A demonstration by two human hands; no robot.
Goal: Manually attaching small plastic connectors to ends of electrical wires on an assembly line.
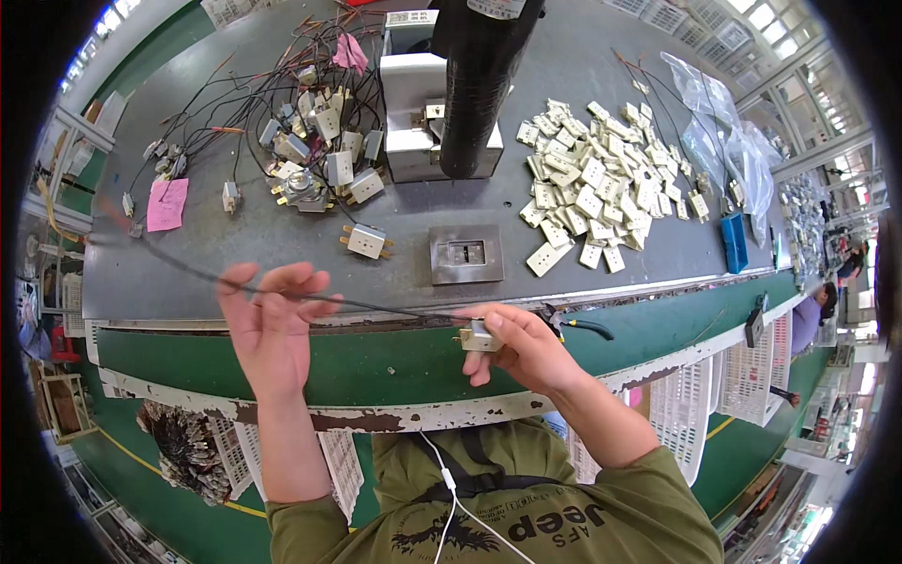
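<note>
My right hand (526, 346) pinches a small off-white plug (480, 338) with brass pins between thumb and fingers, just over the bench's near edge. From the plug a thin black wire (395, 310) runs left to my left hand (272, 324). That hand's bent fingers close loosely about the wire, and its blurred far end trails up to the left. Beyond my hands, a finished-looking plug (366, 241) with brass pins lies on the grey bench (413, 202). Right of it sits a square metal fixture (467, 254) with a slot in its middle.
A press (413, 141) with a black-wrapped column (479, 94) stands centrally. Wired plugs (324, 122) heap at left, near a pink slip (167, 205); off-white housings (601, 179) pile at right. Pliers (573, 324), a blue tray (734, 242) and clear plastic bags (719, 132) lie rightward.
</note>
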